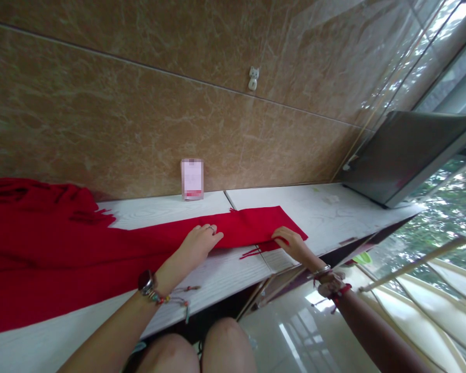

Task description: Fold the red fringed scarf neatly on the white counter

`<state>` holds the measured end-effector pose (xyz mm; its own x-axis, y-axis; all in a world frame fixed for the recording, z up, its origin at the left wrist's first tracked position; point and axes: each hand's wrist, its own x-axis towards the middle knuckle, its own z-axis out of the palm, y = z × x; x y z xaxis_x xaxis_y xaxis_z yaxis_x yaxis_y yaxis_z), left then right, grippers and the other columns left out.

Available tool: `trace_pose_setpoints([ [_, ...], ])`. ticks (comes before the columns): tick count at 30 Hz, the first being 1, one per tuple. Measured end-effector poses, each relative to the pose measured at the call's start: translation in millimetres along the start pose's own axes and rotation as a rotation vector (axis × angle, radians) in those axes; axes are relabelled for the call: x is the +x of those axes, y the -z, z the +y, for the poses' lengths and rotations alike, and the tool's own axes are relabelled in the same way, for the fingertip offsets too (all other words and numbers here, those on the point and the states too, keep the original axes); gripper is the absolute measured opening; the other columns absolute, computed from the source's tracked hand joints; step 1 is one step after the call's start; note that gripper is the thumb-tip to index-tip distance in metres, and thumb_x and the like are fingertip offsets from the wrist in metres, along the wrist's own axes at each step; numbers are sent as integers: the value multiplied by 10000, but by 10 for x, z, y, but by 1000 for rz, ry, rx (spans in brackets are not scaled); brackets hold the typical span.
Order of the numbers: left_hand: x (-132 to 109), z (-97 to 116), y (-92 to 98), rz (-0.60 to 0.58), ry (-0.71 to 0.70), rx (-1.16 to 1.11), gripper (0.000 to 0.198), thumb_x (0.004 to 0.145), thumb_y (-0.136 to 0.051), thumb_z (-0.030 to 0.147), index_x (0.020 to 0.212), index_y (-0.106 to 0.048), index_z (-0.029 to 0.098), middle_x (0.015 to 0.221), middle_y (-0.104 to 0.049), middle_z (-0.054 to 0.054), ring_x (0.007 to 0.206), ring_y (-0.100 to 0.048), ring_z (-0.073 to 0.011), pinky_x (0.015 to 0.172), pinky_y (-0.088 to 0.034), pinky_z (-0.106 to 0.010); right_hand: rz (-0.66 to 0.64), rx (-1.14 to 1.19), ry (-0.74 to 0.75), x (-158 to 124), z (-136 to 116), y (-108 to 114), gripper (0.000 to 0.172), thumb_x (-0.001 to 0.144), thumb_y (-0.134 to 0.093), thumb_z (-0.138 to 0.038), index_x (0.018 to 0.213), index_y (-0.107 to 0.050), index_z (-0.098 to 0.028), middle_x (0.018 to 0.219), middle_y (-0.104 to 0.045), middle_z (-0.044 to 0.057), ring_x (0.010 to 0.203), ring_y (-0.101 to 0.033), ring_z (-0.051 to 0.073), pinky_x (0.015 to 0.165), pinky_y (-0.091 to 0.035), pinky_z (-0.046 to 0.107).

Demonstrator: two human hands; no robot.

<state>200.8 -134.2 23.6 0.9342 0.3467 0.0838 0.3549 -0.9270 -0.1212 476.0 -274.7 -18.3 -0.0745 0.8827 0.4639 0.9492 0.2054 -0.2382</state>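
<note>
A long red scarf [151, 243] with fringed ends lies along the white counter. Its right part is a narrow strip, folded over itself, with loose red fringe hanging out below the near edge. My left hand [202, 239] presses on the middle of this strip, fingers bent into the fabric and fingertips hidden. Near the folded right end, my right hand [290, 242] grips the scarf's near edge between bent fingers and thumb. To the left the cloth spreads wider, with a bunched pile [34, 199] against the wall.
A phone-like upright card [192, 178], partly blurred out, leans on the brown tiled wall. A white cat-shaped hook [253, 78] is fixed higher up. At the counter's right end stands a dark grey box-like appliance [404, 155]. A cream railing [423, 280] is at lower right.
</note>
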Motion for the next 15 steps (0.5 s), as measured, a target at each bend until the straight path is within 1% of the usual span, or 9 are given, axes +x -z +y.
trace_pose_setpoints([
  [2, -37, -15, -53, -59, -67, -67, 432, 785, -342, -40, 1105, -532, 179, 1057, -569, -108, 974, -527, -226, 786, -407, -354, -90, 25, 5, -15, 37, 3, 152, 798, -468, -131, 775, -609, -183, 877, -639, 76, 892, -580, 187, 789, -481, 341],
  [4, -72, -24, -126, -122, -113, -143, 500, 767, -329, -65, 1167, -490, 188, 1107, -560, -100, 1017, -513, -210, 830, -382, -346, -153, 41, -5, -26, 56, 4, 155, 789, -472, -127, 766, -611, -191, 911, -640, 75, 945, -568, 195, 826, -467, 353],
  [6, -86, -45, -193, -166, -121, -201, 564, 741, -328, -87, 1213, -448, 198, 1166, -536, -92, 1061, -489, -198, 868, -357, -339, -182, 61, -21, -23, 54, 10, 164, 787, -467, -129, 764, -613, -200, 922, -638, 71, 958, -564, 196, 839, -459, 356],
  [8, -72, -86, -235, -192, -127, -248, 596, 712, -340, -98, 1199, -461, 223, 1185, -527, -73, 1080, -476, -192, 887, -345, -335, -201, 91, -41, -3, 44, 23, 166, 784, -464, -138, 745, -611, -207, 918, -637, 71, 947, -567, 198, 839, -453, 352],
  [10, -39, -143, -242, -165, -147, -283, 593, 693, -347, -102, 1154, -498, 239, 1160, -535, -55, 1071, -478, -181, 895, -345, -319, -198, 133, -85, 28, 44, 38, 157, 784, -459, -150, 744, -600, -205, 908, -637, 75, 922, -573, 201, 827, -453, 347],
  [13, 4, -222, -200, -49, -148, -277, 561, 691, -341, -101, 1113, -526, 219, 1088, -539, -59, 1001, -507, -163, 865, -376, -275, -191, 198, -178, 72, 78, 62, 140, 800, -428, -174, 791, -566, -195, 900, -630, 74, 885, -579, 198, 780, -466, 348],
  [15, 6, -239, -155, 0, -124, -238, 542, 701, -337, -98, 1110, -527, 203, 1053, -532, -67, 947, -524, -158, 832, -399, -258, -226, 226, -203, 92, 110, 76, 130, 805, -415, -175, 800, -545, -186, 897, -623, 73, 891, -575, 194, 767, -469, 349],
])
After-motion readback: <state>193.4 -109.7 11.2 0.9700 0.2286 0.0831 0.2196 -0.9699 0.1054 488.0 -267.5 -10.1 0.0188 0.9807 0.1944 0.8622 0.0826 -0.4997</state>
